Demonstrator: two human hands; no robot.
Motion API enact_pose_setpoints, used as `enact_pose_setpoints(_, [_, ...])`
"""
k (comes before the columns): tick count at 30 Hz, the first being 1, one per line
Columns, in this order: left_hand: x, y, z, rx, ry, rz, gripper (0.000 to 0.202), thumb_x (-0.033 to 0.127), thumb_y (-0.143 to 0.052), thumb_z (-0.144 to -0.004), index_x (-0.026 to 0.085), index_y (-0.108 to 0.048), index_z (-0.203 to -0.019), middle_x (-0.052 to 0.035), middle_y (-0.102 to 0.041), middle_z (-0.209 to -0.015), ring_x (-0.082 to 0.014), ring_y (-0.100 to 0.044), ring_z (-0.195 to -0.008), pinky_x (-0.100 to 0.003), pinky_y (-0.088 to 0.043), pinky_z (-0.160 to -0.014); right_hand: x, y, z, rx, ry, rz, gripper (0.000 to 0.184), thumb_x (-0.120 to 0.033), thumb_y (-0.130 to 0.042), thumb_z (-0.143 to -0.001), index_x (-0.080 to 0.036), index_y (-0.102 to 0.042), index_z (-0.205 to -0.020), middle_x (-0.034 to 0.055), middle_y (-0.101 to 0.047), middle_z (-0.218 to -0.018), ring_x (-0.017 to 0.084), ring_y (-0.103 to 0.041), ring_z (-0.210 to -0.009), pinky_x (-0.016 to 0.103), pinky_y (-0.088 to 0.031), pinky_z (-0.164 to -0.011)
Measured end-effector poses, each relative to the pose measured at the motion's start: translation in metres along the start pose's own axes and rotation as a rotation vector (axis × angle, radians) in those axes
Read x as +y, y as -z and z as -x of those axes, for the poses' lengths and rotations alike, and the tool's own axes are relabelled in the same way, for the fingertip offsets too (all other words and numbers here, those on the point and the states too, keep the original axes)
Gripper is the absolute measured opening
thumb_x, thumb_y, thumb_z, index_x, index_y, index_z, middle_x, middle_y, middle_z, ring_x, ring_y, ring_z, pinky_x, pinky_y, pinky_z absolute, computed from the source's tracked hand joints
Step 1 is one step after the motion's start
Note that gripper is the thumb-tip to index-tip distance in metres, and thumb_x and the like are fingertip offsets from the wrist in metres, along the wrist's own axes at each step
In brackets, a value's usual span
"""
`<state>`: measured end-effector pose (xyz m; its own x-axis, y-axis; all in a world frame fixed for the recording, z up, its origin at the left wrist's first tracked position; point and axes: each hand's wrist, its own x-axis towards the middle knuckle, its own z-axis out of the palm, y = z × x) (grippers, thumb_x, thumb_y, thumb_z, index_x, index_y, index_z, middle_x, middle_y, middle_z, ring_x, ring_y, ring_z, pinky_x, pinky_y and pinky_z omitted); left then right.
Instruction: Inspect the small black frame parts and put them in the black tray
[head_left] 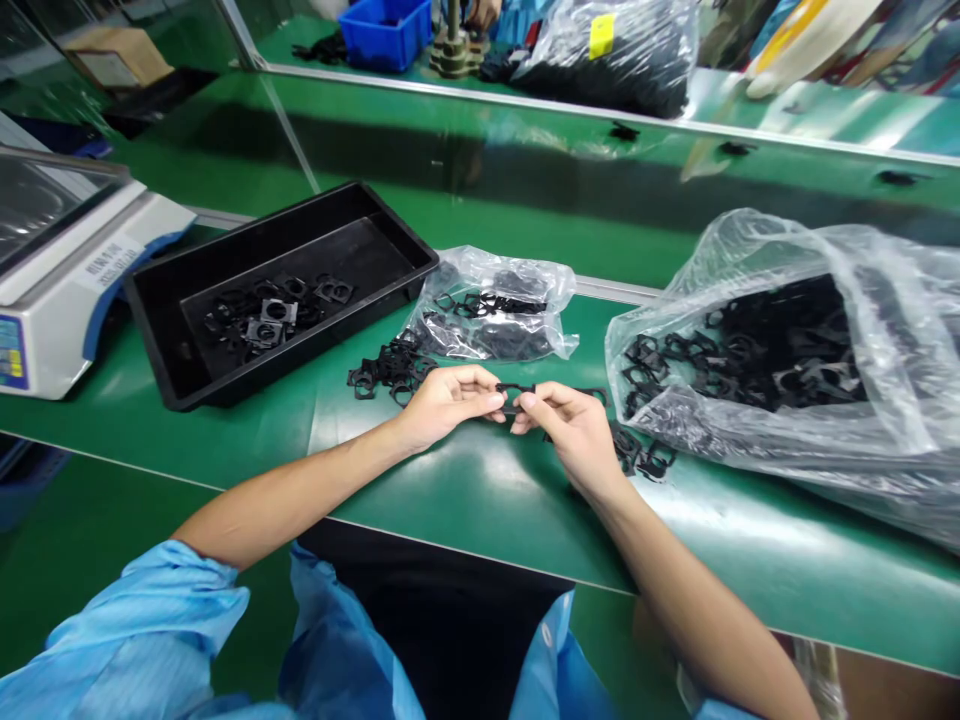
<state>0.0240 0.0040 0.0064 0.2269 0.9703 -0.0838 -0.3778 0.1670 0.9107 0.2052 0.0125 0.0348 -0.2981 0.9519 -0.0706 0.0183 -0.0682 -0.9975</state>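
Note:
My left hand [447, 402] and my right hand [572, 430] meet over the green table [487, 490], both pinched on the same small black plastic part [513, 396] held between their fingertips. A loose heap of similar black parts [390, 368] lies just beyond my left hand. More loose black pieces [643, 458] lie to the right of my right hand. A small clear bag of parts [495, 310] sits behind both hands.
A black tray [187, 375] with several parts stands at the left, next to a white weighing scale [67, 270]. A large clear bag of black parts [787, 350] fills the right. At the back are a blue bin [384, 32] and another bag [615, 55].

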Motion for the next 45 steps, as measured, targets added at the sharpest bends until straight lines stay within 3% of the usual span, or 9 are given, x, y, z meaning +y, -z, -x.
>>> enact_pose_setpoints(5, [0.0,0.003,-0.001,0.079,-0.234,-0.215,0.028,0.042,-0.083,-0.075,0.016,-0.077,-0.084,-0.0042,-0.074,-0.083,-0.015,-0.069,-0.077,-0.029,-0.058,-0.076,-0.003,0.0,0.002,0.005,0.08,0.046,0.04,-0.054,-0.085,-0.07,-0.019,-0.072,-0.085,0.0026,-0.074,-0.077,0.017,-0.072,-0.064,0.031,-0.062,-0.069])
enact_pose_setpoints(10, [0.005,0.006,-0.001,0.095,-0.443,-0.402,0.016,0.037,-0.078,-0.082,0.022,-0.081,-0.087,-0.0055,-0.071,-0.084,-0.0176,-0.066,-0.086,-0.03,-0.055,-0.078,-0.006,0.0,0.003,-0.127,-0.076,-0.136,0.043,-0.06,-0.075,-0.079,-0.019,-0.072,-0.091,0.0045,-0.074,-0.076,0.019,-0.076,-0.066,0.032,-0.064,-0.066])
enact_pose_setpoints(13, [0.005,0.007,0.001,0.043,-0.47,-0.464,0.018,0.036,-0.072,-0.088,0.022,-0.081,-0.093,-0.0069,-0.072,-0.089,-0.018,-0.066,-0.088,-0.033,-0.055,-0.084,-0.002,0.0,0.002,-0.115,-0.109,-0.176,0.038,-0.05,-0.087,-0.07,-0.019,-0.07,-0.084,0.0012,-0.072,-0.075,0.017,-0.074,-0.061,0.03,-0.063,-0.064])
enact_pose_setpoints(17, [0.002,0.005,0.005,-0.004,-0.438,-0.415,0.026,0.039,-0.061,-0.095,0.02,-0.078,-0.104,-0.0091,-0.075,-0.101,-0.0187,-0.069,-0.093,-0.034,-0.055,-0.089,0.004,-0.002,0.003,-0.007,-0.046,-0.17,0.041,-0.045,-0.091,-0.065,-0.019,-0.063,-0.078,-0.0017,-0.067,-0.076,0.014,-0.071,-0.061,0.029,-0.064,-0.067])
enact_pose_setpoints(21, [-0.002,0.002,0.009,0.08,-0.423,-0.384,0.029,0.038,-0.073,-0.087,0.018,-0.073,-0.108,-0.0067,-0.075,-0.096,-0.0159,-0.071,-0.084,-0.028,-0.058,-0.082,0.005,-0.004,0.006,0.069,0.05,-0.11,0.045,-0.046,-0.09,-0.066,-0.021,-0.056,-0.083,-0.0026,-0.063,-0.085,0.011,-0.07,-0.064,0.027,-0.064,-0.069])
enact_pose_setpoints(24, [-0.001,0.0,0.01,0.168,-0.53,-0.488,0.019,0.03,-0.077,-0.084,0.018,-0.073,-0.097,-0.0042,-0.076,-0.09,-0.015,-0.073,-0.081,-0.026,-0.058,-0.08,0.006,-0.007,0.01,0.072,0.113,-0.024,0.046,-0.047,-0.089,-0.069,-0.023,-0.056,-0.09,-0.0027,-0.062,-0.085,0.01,-0.069,-0.065,0.024,-0.062,-0.069])
enact_pose_setpoints(27, [0.002,-0.001,0.011,0.155,-0.697,-0.635,0.004,0.021,-0.072,-0.088,0.019,-0.074,-0.089,-0.004,-0.078,-0.09,-0.0154,-0.074,-0.084,-0.026,-0.059,-0.081,0.007,-0.01,0.013,0.055,0.164,0.045,0.043,-0.05,-0.085,-0.073,-0.023,-0.058,-0.091,-0.0022,-0.062,-0.081,0.013,-0.071,-0.071,0.025,-0.062,-0.072])
enact_pose_setpoints(33, [0.003,0.0,0.012,0.154,-0.944,-0.811,0.009,0.012,-0.069,-0.088,0.018,-0.074,-0.092,-0.0049,-0.08,-0.093,-0.0137,-0.076,-0.085,-0.024,-0.061,-0.081,0.009,-0.012,0.018,0.065,0.232,0.102,0.039,-0.05,-0.083,-0.076,-0.023,-0.059,-0.09,-0.0007,-0.065,-0.085,0.015,-0.073,-0.074,0.028,-0.064,-0.075])
enact_pose_setpoints(45, [0.004,0.0,0.012,0.116,-0.959,-0.886,0.005,0.014,-0.066,-0.091,0.017,-0.069,-0.094,-0.0062,-0.079,-0.094,-0.0141,-0.076,-0.088,-0.025,-0.062,-0.082,0.011,-0.013,0.019,0.059,0.332,0.211,0.023,-0.039,-0.077,-0.085,-0.024,-0.061,-0.09,0.0011,-0.065,-0.086,0.015,-0.069,-0.074,0.032,-0.066,-0.078])
